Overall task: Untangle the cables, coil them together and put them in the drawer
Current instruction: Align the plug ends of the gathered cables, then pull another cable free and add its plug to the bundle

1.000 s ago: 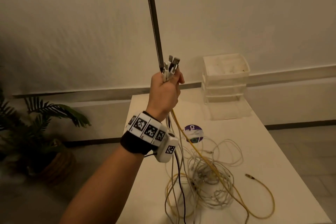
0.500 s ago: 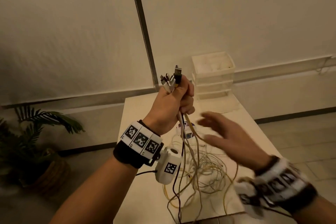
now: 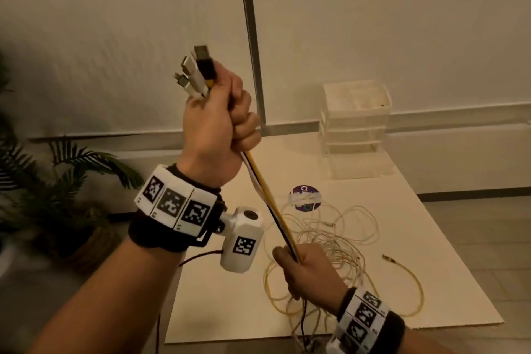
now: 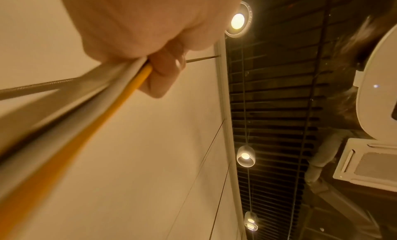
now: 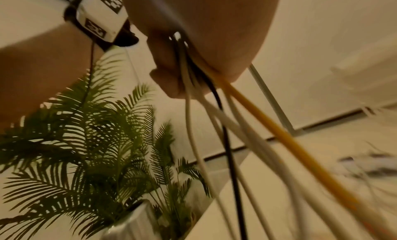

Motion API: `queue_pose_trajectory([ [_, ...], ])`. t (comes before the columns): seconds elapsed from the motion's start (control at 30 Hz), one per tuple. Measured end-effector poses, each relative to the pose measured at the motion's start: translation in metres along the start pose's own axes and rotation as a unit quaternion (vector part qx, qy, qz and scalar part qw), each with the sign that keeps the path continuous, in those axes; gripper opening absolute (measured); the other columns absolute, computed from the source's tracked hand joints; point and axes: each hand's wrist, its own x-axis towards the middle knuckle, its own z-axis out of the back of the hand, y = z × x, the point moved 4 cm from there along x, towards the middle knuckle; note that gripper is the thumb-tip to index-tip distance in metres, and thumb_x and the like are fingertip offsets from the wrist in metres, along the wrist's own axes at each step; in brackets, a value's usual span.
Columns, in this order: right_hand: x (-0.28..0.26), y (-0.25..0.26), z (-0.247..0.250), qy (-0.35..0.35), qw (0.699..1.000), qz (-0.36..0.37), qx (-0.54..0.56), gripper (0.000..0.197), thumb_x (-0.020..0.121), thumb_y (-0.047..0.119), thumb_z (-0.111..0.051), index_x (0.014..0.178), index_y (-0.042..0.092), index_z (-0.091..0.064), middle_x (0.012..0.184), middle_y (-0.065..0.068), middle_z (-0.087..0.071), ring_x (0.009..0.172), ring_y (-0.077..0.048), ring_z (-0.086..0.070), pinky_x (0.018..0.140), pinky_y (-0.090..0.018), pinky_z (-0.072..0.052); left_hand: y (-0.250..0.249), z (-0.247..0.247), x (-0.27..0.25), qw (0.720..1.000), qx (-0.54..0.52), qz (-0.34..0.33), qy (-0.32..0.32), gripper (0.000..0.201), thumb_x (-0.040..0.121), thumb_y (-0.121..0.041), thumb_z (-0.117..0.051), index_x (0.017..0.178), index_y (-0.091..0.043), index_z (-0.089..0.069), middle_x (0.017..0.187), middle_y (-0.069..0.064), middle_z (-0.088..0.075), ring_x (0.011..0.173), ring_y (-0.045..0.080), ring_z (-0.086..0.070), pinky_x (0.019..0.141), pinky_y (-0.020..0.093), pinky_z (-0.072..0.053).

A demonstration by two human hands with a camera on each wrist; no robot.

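Note:
My left hand [image 3: 221, 123] is raised above the table and grips a bundle of cables [image 3: 267, 198], white, black and yellow, just below their plugs [image 3: 198, 72], which stick up out of the fist. The bundle runs taut down to my right hand [image 3: 304, 270], which grips it lower. In the left wrist view the yellow cable [image 4: 90, 135] leaves the fist [image 4: 154, 45]. In the right wrist view several strands [image 5: 227, 125] hang below my right hand [image 5: 193, 45]. The slack lies tangled [image 3: 330, 241] on the table. The drawer unit [image 3: 356, 126] stands at the table's far end.
A white table [image 3: 431, 253] carries a round purple sticker [image 3: 306, 198] and a loose yellow cable end [image 3: 389, 258] at the right. A potted palm [image 3: 51, 181] stands on the floor to the left. A thin metal pole [image 3: 251, 37] rises behind the table.
My right hand came into view, reached in from the right and closed on the bundle below my left hand. The strands between the two hands now run taut.

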Motion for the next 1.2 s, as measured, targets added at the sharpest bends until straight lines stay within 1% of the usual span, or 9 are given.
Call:
queue_pose_trajectory([
  [0.3, -0.014, -0.087, 0.008, 0.114, 0.964, -0.131, -0.203, 0.059, 0.085, 0.064, -0.049, 0.05, 0.02, -0.03, 0.049, 0.003, -0.03, 0.043, -0.007, -0.028, 0.055, -0.029, -0.024, -0.007, -0.001, -0.011, 0.997, 0.06, -0.028, 0.029, 0.042, 0.103, -0.042, -0.031, 0.067, -0.021, -0.038, 0.05, -0.007, -0.023, 0.039, 0.007, -0.017, 0.037, 0.016, -0.017],
  [0.47, -0.03, -0.092, -0.006, 0.171, 0.963, -0.141, -0.156, 0.043, 0.084, 0.046, -0.061, 0.052, 0.025, -0.04, 0.053, 0.007, -0.039, 0.055, -0.007, -0.041, 0.063, -0.031, -0.035, 0.02, 0.005, -0.011, 0.998, 0.059, 0.006, 0.002, 0.045, 0.103, -0.046, -0.032, 0.066, -0.021, -0.038, 0.049, -0.008, -0.024, 0.039, 0.007, -0.017, 0.037, 0.017, -0.016],
  [0.53, -0.038, -0.094, 0.012, 0.202, 0.955, -0.133, -0.172, 0.019, 0.084, 0.027, -0.062, 0.076, 0.04, -0.051, 0.077, 0.012, -0.056, 0.075, -0.006, -0.052, 0.08, -0.038, -0.046, 0.035, 0.002, -0.011, 0.997, 0.074, 0.02, -0.003, 0.044, 0.103, -0.042, -0.033, 0.066, -0.02, -0.038, 0.049, -0.007, -0.026, 0.038, 0.007, -0.018, 0.038, 0.018, -0.015],
  [0.6, -0.038, -0.098, 0.048, 0.204, 0.955, -0.15, -0.155, 0.049, 0.077, 0.007, -0.058, 0.105, 0.045, -0.05, 0.118, 0.004, -0.059, 0.108, -0.012, -0.055, 0.095, -0.033, -0.042, 0.052, 0.0, -0.014, 0.995, 0.088, 0.043, -0.012, 0.043, 0.104, -0.036, -0.035, 0.064, -0.018, -0.039, 0.049, -0.006, -0.026, 0.038, 0.008, -0.016, 0.039, 0.019, -0.013],
  [0.67, -0.032, -0.107, 0.098, 0.128, 0.971, -0.177, -0.093, 0.062, 0.06, -0.002, -0.047, 0.108, 0.037, -0.059, 0.124, -0.004, -0.061, 0.113, -0.018, -0.057, 0.084, -0.033, -0.044, 0.069, -0.003, -0.018, 0.993, 0.089, 0.07, -0.01, 0.039, 0.1, -0.032, -0.041, 0.064, -0.017, -0.043, 0.05, -0.004, -0.025, 0.038, 0.008, -0.016, 0.04, 0.02, -0.012],
  [0.73, -0.024, -0.122, 0.153, 0.06, 0.972, -0.216, -0.072, 0.061, 0.058, -0.005, -0.042, 0.108, 0.023, -0.063, 0.114, -0.006, -0.063, 0.094, -0.019, -0.059, 0.06, -0.028, -0.044, 0.085, -0.007, -0.022, 0.992, 0.088, 0.095, 0.0, 0.035, 0.094, -0.034, -0.046, 0.064, -0.015, -0.049, 0.049, -0.003, -0.023, 0.038, 0.008, -0.016, 0.041, 0.021, -0.012],
  [0.83, -0.016, -0.157, 0.214, 0.08, 0.939, -0.307, -0.131, 0.049, 0.074, -0.007, -0.047, 0.11, 0.022, -0.062, 0.114, -0.002, -0.062, 0.075, -0.015, -0.054, 0.054, -0.024, -0.042, 0.104, -0.014, -0.024, 0.989, 0.088, 0.117, 0.002, 0.035, 0.09, -0.035, -0.049, 0.063, -0.014, -0.055, 0.05, -0.002, -0.021, 0.038, 0.009, -0.015, 0.04, 0.019, -0.014],
  [1.0, 0.008, -0.194, 0.27, -0.033, 0.835, -0.315, -0.45, 0.04, 0.09, 0.008, -0.044, 0.127, 0.02, -0.052, 0.133, -0.003, -0.052, 0.119, -0.02, -0.052, 0.096, -0.027, -0.045, 0.129, -0.028, -0.022, 0.986, 0.097, 0.136, 0.0, 0.04, 0.094, -0.034, -0.044, 0.065, -0.011, -0.058, 0.051, 0.002, -0.017, 0.043, 0.014, -0.007, 0.042, 0.024, -0.01],
  [1.2, 0.005, -0.231, 0.244, -0.055, 0.757, -0.33, -0.562, 0.042, 0.091, 0.018, -0.045, 0.132, 0.02, -0.036, 0.137, -0.005, -0.034, 0.125, -0.027, -0.038, 0.099, -0.042, -0.041, 0.146, -0.034, -0.012, 0.983, 0.108, 0.147, -0.021, 0.042, 0.095, -0.036, -0.042, 0.069, -0.008, -0.06, 0.052, 0.002, -0.016, 0.047, 0.017, -0.004, 0.044, 0.024, -0.01],
])
